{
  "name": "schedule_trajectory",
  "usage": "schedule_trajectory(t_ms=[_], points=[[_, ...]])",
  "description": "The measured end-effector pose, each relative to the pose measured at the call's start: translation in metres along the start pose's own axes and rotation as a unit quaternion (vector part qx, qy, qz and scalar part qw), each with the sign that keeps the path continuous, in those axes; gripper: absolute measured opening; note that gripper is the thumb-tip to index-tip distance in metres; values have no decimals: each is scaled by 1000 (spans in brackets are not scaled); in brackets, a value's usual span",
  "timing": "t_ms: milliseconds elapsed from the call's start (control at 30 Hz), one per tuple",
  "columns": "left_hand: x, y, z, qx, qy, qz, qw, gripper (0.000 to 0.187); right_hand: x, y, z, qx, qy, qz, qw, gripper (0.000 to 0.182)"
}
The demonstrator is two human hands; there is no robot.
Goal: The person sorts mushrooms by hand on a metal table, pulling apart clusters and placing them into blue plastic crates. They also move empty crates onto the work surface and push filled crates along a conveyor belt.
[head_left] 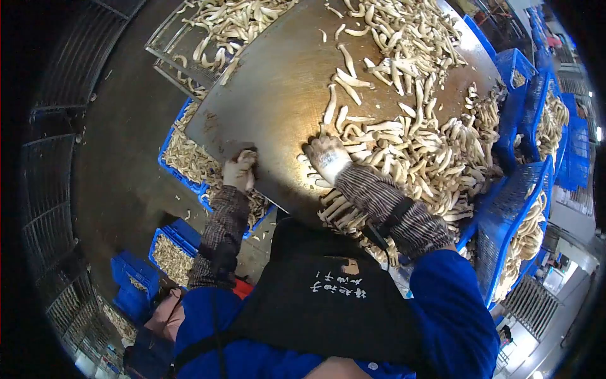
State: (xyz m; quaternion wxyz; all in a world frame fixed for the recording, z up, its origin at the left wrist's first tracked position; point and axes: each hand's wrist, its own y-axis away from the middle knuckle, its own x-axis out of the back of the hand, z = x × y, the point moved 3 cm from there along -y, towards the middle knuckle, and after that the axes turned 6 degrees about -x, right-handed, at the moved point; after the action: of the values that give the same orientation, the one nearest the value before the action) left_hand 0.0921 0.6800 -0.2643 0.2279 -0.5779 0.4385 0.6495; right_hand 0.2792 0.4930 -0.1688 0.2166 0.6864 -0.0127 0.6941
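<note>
Pale, long-stemmed mushrooms (435, 148) lie heaped on a metal table (265, 95). My right hand (327, 156), in a dirty whitish glove, rests at the heap's left edge with its dark fingertips apart. One long mushroom (329, 104) lies just beyond those fingertips. At the table's left edge, my left hand (240, 170), gloved too, has its fingers curled in; what they hold, if anything, I cannot make out. Below and beside it is a blue crate (165, 151) filled with mushrooms.
A wire basket (180, 71) of mushrooms stands at the upper left. Blue crates (505, 221) with mushrooms line the right side. Another blue crate (153, 243) sits on the floor at lower left, near part of another person (165, 316). Metal racks (50, 183) stand further left.
</note>
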Motion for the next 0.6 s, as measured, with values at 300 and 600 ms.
schedule_trajectory(t_ms=[300, 600], points=[[-28, 8, -57, -136, -623, 19, 770, 34, 3, -2, -45, -103, -532, -35, 840, 41], [-78, 40, 168, -229, -930, 270, 96, 80, 38, 170, 253, -499, -169, -23, 849, 42]])
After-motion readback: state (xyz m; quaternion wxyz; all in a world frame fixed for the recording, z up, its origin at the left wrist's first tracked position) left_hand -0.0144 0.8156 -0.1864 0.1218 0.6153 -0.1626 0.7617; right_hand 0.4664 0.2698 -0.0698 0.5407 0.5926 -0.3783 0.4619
